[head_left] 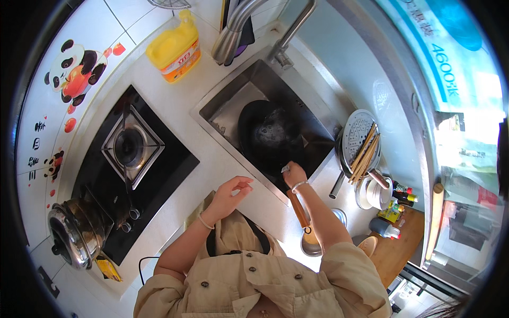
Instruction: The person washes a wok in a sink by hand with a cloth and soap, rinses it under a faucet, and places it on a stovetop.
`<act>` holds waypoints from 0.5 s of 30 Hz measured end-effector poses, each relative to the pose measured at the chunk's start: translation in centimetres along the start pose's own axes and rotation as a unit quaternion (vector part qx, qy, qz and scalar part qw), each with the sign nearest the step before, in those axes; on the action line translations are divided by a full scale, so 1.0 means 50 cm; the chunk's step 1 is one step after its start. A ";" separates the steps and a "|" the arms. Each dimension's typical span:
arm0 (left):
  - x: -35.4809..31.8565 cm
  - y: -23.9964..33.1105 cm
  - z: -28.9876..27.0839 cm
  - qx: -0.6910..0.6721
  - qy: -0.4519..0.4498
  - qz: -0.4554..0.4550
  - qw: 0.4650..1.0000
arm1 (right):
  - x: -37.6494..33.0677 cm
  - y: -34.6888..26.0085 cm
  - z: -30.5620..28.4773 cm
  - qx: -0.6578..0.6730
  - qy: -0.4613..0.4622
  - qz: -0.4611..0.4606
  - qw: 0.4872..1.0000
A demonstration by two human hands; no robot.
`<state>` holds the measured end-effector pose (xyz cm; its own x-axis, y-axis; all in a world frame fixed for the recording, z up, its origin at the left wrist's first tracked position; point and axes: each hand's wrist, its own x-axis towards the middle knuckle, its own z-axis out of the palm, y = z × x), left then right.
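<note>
Wok [273,135], black, in sink [222,108] (wooden handle [298,208] over worktop [222,169]). Right hand [294,175] pinches small scrap at rim. Left hand [229,197] half open, empty

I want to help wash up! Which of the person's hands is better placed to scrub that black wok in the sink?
Probably the right hand: it is at the black wok rim in the sink, pinching something small. The left hand hovers over the counter, empty.

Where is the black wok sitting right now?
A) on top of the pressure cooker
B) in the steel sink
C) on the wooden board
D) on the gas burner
B: the black wok lies inside the steel sink, with the right hand at its near rim above the wooden handle.
</note>
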<state>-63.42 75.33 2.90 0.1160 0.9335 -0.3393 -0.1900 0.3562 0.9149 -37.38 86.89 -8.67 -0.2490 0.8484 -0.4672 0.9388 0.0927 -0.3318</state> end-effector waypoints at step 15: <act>0.039 0.034 -0.001 0.006 -0.039 0.033 0.999 | -0.078 -0.040 -0.051 -0.129 -0.114 0.163 0.971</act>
<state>-63.58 77.77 3.77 0.1797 0.9484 -0.2611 -0.1888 0.2937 0.9371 -37.66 84.71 -4.10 0.0536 0.7194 -0.6926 0.9977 -0.0093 0.0676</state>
